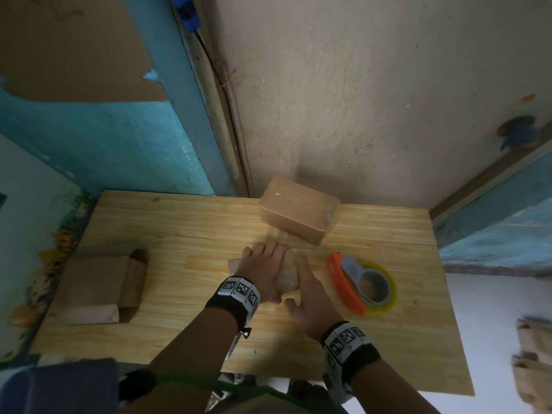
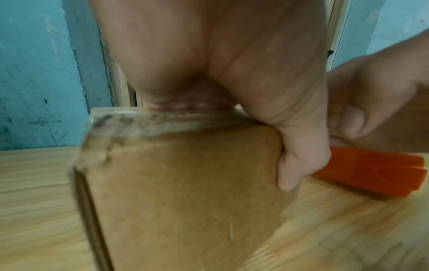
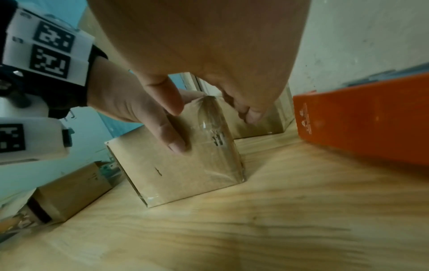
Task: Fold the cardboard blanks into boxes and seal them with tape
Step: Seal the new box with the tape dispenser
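A small taped cardboard box (image 1: 288,276) stands on the wooden table (image 1: 194,228) in the middle. My left hand (image 1: 263,268) lies over its top and grips it; the thumb (image 2: 299,161) comes down one side of the box (image 2: 185,183). My right hand (image 1: 303,289) presses straight fingers against the right side, where clear tape wraps the box (image 3: 185,174). In the right wrist view the left thumb (image 3: 171,135) rests on the near face. The tape dispenser (image 1: 352,283), orange with a yellowish roll, lies just right of my right hand.
A sealed box (image 1: 298,212) sits at the back by the wall. Flat cardboard blanks (image 1: 95,285) lie stacked at the table's left edge. More cardboard (image 1: 534,354) shows off the table at far right. The orange dispenser (image 3: 359,124) is close to the box.
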A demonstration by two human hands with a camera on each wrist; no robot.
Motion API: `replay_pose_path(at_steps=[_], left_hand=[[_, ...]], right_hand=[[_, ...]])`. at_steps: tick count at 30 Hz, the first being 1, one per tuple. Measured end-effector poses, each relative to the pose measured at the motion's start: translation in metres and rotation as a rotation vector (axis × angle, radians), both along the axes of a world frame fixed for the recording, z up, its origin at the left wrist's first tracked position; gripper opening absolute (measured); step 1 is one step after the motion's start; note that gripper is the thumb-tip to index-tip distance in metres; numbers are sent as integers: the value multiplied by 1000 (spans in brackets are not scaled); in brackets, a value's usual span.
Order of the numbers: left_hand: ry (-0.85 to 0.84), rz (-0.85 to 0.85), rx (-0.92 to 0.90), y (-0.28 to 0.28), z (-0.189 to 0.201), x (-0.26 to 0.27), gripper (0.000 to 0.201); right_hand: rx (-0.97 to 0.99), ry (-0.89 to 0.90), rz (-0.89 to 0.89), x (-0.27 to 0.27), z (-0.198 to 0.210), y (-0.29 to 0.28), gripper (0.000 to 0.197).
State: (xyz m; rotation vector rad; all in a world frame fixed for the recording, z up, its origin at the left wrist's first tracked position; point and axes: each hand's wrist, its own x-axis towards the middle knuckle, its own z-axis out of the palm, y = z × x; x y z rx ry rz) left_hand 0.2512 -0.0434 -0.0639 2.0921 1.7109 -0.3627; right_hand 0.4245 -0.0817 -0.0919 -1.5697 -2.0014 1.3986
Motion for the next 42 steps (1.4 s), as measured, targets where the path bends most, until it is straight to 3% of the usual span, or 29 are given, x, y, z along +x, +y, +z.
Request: replay_pose_path(at_steps=[8,15,18,22,27,34,38,42], left_hand=[[8,0,9,0,-2,0,119],[2,9,15,-1,-2,0,120],[-5,13,19,-1,-2,0,119],[-8,13,22,-1,-3,0,119],[-6,10,22,-2,-4,-1,119],[7,-6,8,-2,-3,-1,119],[25,-18,14,-2,-1,0,117],[52,-34,2,-2,0,2,116]], right_hand=[[-166,84,5,4,-4,3,117],[-282,-1,147,11,2,11,112],[-221,-94,241,15,9,21,91],[54,-375,246,28,21,28,52],[273,-517,368,26,33,30,26],[332,-674,600,19,47,56,21],[339,-808,667,7,62,73,38],[323,-875,738,-1,71,86,44]])
